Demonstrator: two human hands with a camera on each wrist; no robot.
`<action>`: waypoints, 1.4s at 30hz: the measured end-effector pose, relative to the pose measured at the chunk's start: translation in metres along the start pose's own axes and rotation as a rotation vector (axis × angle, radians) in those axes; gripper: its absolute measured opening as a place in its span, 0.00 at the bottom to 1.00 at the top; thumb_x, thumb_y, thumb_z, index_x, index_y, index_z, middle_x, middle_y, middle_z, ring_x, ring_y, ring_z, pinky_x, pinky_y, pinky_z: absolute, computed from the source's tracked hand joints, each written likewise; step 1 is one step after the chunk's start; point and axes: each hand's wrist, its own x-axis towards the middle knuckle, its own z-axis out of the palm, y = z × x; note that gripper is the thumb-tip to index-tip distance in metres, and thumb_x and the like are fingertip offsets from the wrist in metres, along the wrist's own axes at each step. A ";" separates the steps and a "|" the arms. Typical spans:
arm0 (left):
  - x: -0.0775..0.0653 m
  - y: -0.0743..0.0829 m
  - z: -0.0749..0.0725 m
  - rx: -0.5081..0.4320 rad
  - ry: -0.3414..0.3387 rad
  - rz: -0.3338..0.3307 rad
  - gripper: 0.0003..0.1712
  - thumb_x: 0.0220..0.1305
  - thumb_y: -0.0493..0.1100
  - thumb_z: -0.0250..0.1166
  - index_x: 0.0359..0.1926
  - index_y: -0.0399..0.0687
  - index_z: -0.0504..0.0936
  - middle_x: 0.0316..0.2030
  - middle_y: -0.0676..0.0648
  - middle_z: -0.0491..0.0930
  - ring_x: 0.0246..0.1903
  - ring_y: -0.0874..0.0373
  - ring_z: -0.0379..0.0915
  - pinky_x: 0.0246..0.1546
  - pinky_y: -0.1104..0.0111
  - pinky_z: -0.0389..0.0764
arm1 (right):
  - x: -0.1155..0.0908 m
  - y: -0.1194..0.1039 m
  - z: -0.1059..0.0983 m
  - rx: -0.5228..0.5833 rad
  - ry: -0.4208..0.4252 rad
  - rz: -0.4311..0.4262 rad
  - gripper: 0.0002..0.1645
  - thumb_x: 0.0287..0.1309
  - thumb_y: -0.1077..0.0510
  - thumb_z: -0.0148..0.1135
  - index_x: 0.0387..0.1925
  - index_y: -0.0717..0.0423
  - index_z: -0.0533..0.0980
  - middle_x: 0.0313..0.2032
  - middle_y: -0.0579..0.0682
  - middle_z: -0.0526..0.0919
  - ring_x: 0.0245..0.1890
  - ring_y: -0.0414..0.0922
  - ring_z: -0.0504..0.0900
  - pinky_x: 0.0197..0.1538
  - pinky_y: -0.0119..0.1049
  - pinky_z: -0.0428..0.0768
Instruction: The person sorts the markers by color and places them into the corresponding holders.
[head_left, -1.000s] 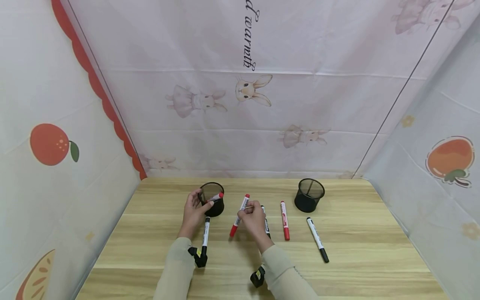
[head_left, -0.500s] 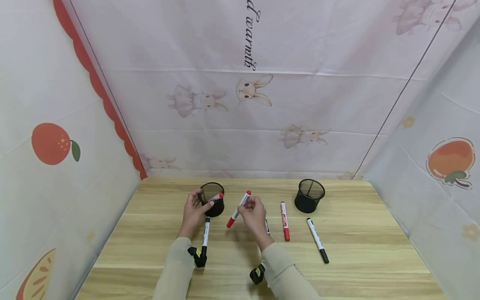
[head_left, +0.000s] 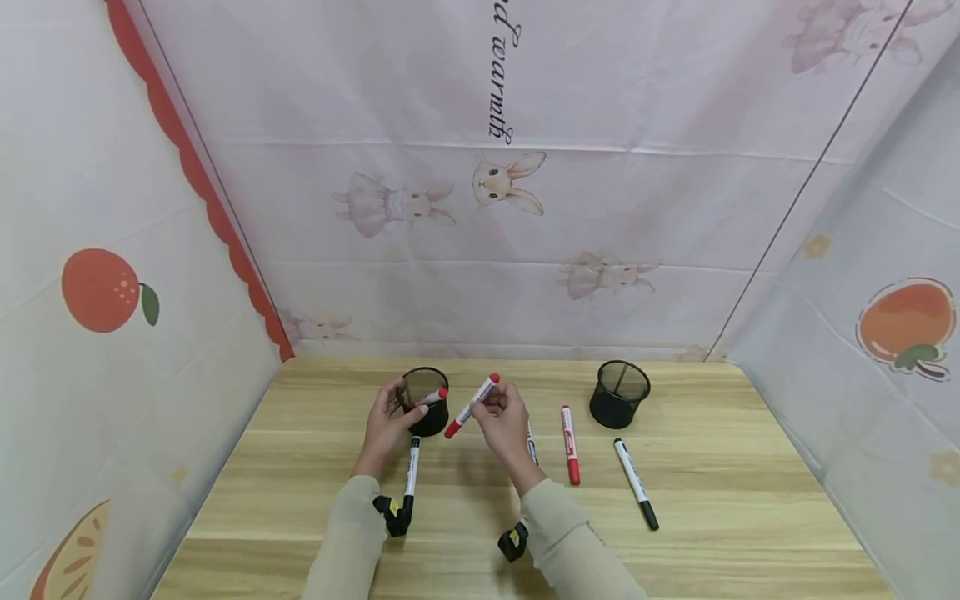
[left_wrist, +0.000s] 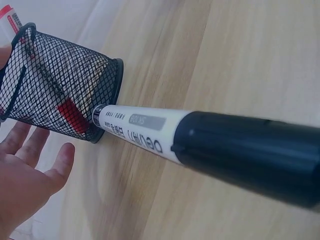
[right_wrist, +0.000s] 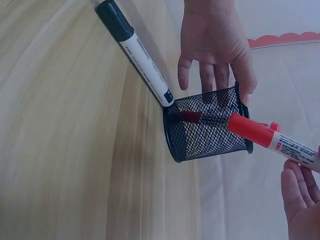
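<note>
On the left of the table, my left hand [head_left: 387, 429] holds a black mesh pen cup [head_left: 429, 421], the thumb at its rim and fingers along its side. A red marker [head_left: 432, 396] leans inside that cup; through the mesh its red end shows near the bottom [left_wrist: 72, 116]. My right hand [head_left: 504, 425] pinches another red marker [head_left: 472, 406] just right of the cup. This marker is tilted, one red end pointing down toward the cup, and in the right wrist view it overlaps the rim [right_wrist: 250, 132]. A black-capped marker [left_wrist: 142, 127] lies beside the cup's base.
A second mesh cup [head_left: 617, 408] stands at the right rear. Near it lie a red marker [head_left: 570, 446] and a black marker [head_left: 636, 483]. Another marker [head_left: 532, 442] is partly hidden behind my right hand. Printed cloth walls [head_left: 465, 308] enclose the wooden table [head_left: 735, 500].
My right hand has lifted its red marker and shifted it up and left toward the left cup, tilting it further. The left hand and its cup have stayed in place.
</note>
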 end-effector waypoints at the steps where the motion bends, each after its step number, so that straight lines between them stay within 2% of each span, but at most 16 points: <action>1: 0.000 0.001 0.000 0.001 -0.002 -0.001 0.41 0.53 0.42 0.71 0.66 0.48 0.62 0.61 0.43 0.63 0.62 0.45 0.56 0.62 0.53 0.57 | -0.001 -0.005 0.000 0.004 -0.002 -0.002 0.15 0.48 0.74 0.60 0.40 0.72 0.68 0.34 0.61 0.78 0.34 0.51 0.78 0.34 0.28 0.78; 8: 0.001 0.002 -0.002 -0.017 -0.004 0.019 0.41 0.52 0.39 0.71 0.65 0.44 0.62 0.60 0.39 0.64 0.60 0.43 0.58 0.61 0.52 0.58 | 0.001 -0.006 0.003 0.025 0.000 -0.044 0.14 0.49 0.74 0.60 0.38 0.73 0.68 0.34 0.63 0.77 0.34 0.51 0.78 0.35 0.28 0.78; 12: 0.002 0.001 -0.003 -0.017 -0.002 0.014 0.41 0.51 0.39 0.72 0.65 0.45 0.63 0.60 0.41 0.64 0.60 0.44 0.58 0.61 0.54 0.58 | 0.001 -0.008 0.003 0.029 -0.003 -0.063 0.13 0.50 0.74 0.60 0.37 0.73 0.68 0.33 0.63 0.78 0.34 0.51 0.79 0.35 0.29 0.79; 17: 0.002 0.001 -0.004 -0.015 -0.001 0.010 0.41 0.51 0.42 0.72 0.65 0.47 0.63 0.60 0.43 0.64 0.61 0.46 0.58 0.61 0.55 0.58 | 0.002 -0.011 0.004 0.035 -0.008 -0.066 0.12 0.51 0.74 0.59 0.37 0.73 0.68 0.34 0.63 0.78 0.35 0.51 0.80 0.35 0.29 0.79; 23: 0.002 0.001 -0.004 -0.022 0.018 0.027 0.41 0.52 0.46 0.72 0.64 0.44 0.64 0.60 0.43 0.65 0.61 0.47 0.58 0.62 0.56 0.58 | 0.003 -0.012 0.005 0.045 -0.008 -0.069 0.11 0.53 0.73 0.59 0.38 0.73 0.68 0.35 0.64 0.78 0.37 0.54 0.80 0.38 0.30 0.79; 32: 0.002 0.002 -0.002 0.041 0.056 0.042 0.41 0.49 0.48 0.73 0.63 0.45 0.66 0.60 0.43 0.66 0.61 0.48 0.58 0.62 0.53 0.57 | 0.005 -0.012 0.005 0.053 0.013 -0.053 0.11 0.53 0.73 0.59 0.37 0.72 0.67 0.35 0.65 0.79 0.38 0.55 0.81 0.38 0.32 0.80; 42: 0.005 -0.001 0.003 0.043 0.047 0.036 0.42 0.50 0.45 0.73 0.65 0.44 0.64 0.62 0.41 0.64 0.63 0.47 0.56 0.61 0.53 0.59 | 0.007 -0.007 0.005 0.062 0.015 -0.088 0.11 0.53 0.73 0.59 0.38 0.72 0.67 0.35 0.66 0.79 0.38 0.56 0.81 0.38 0.31 0.79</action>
